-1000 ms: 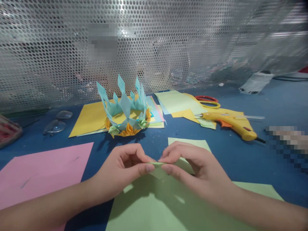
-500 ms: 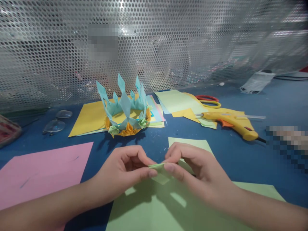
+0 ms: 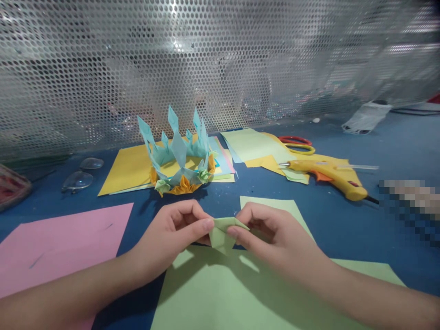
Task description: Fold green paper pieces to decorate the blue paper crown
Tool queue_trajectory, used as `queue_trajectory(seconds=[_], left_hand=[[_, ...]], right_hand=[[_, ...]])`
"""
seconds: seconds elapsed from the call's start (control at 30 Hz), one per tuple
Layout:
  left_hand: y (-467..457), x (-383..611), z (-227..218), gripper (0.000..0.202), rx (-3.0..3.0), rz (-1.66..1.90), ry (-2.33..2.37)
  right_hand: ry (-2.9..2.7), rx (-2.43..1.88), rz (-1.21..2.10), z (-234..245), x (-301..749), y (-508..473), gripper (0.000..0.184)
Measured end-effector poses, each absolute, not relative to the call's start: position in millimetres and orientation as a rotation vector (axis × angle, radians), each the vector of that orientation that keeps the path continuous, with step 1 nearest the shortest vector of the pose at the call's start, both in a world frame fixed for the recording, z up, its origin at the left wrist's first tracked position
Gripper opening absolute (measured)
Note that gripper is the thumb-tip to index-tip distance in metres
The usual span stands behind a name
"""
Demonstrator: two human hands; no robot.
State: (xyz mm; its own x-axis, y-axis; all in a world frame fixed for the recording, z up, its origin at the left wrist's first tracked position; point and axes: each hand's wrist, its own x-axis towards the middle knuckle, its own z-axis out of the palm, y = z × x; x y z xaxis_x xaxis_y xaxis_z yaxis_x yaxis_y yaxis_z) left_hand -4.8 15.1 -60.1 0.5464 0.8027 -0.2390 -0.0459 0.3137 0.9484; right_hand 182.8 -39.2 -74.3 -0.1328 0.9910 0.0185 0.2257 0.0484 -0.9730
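Observation:
A small folded piece of green paper (image 3: 222,236) is held up between my two hands. My left hand (image 3: 177,231) pinches its left edge between thumb and fingers. At the right side, my right hand (image 3: 275,233) grips a folded corner whose tip points right. Below them lies a large green sheet (image 3: 237,293), with the hands' shadows across it. Beyond the hands stands a light blue paper crown (image 3: 179,151), trimmed at its base with orange and green folded paper pieces.
A pink sheet (image 3: 68,247) lies at left, with eyeglasses (image 3: 78,180) behind it. At right are a yellow glue gun (image 3: 326,176), scissors (image 3: 299,147) and stacked coloured paper (image 3: 252,144). A perforated metal screen (image 3: 220,64) backs the blue table (image 3: 374,238).
The folded green paper has been raised slightly and tilted, so more of its front face and a pointed right corner show. Both hands have shifted their pinch on it.

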Motion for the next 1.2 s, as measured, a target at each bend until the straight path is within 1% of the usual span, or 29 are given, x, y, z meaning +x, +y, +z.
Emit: queue_trajectory(seconds=[0.23, 0.4, 0.47, 0.53, 0.57, 0.67, 0.8, 0.87, 1.2], left_hand=[[15.4, -6.5, -59.5, 0.023, 1.104, 0.633, 0.829], [16.4, -4.2, -59.2, 0.016, 1.124, 0.653, 0.823], [16.2, -3.8, -59.8, 0.016, 1.14, 0.64, 0.831], [15.7, -3.7, -60.2, 0.015, 1.155, 0.63, 0.857], [15.5, -3.5, -60.3, 0.014, 1.159, 0.628, 0.871], [15.4, -2.8, -59.2, 0.011, 1.166, 0.645, 0.898], [16.2, -2.0, -56.8, 0.009, 1.184, 0.656, 0.908], [16.8, -2.4, -56.9, 0.008, 1.196, 0.656, 0.907], [16.2, -5.1, -60.8, 0.01, 1.199, 0.666, 0.873]], right_hand=[[-1.427, -1.306, 1.236, -71.3, 181.6, -38.9, 0.022], [-1.352, -1.317, 1.293, -70.9, 181.7, -36.0, 0.027], [-1.368, -1.293, 1.296, -71.6, 181.5, -34.9, 0.023], [-1.418, -1.241, 1.277, -73.0, 181.1, -35.0, 0.012], [-1.447, -1.219, 1.256, -74.0, 181.1, -35.6, 0.011], [-1.517, -1.198, 1.185, -77.2, 181.7, -38.5, 0.02], [-1.559, -1.207, 1.117, -78.4, 183.8, -40.2, 0.014], [-1.55, -1.196, 1.111, -77.0, 184.6, -39.7, 0.014], [-1.455, -1.115, 1.255, -72.2, 182.8, -39.4, 0.013]])
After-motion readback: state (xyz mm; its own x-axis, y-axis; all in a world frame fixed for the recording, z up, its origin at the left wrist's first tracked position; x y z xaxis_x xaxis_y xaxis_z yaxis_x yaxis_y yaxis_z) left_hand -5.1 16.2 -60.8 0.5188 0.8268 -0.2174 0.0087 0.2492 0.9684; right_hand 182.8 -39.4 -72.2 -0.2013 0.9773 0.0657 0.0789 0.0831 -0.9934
